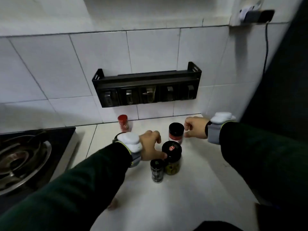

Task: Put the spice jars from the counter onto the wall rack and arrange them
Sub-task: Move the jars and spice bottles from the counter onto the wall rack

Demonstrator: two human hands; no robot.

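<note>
Several spice jars stand on the white counter (191, 189) below a black wall rack (146, 80), whose top shelf holds no jars. A red-capped jar (123, 123) stands by the wall. A black-lidded jar with a red label (176, 132) stands in the middle. In front of it are a tall black-lidded jar with yellowish contents (172, 157) and a small dark jar (156, 170). My left hand (150, 145) is spread at the tall jar's left side, thumb touching its lid. My right hand (195, 127) hovers open just right of the red-label jar.
A gas stove burner (21, 160) fills the left. Hooks hang under the rack. A wall socket with a plug and cable (253, 14) sits at the upper right. A dark upright surface (286, 72) borders the counter on the right.
</note>
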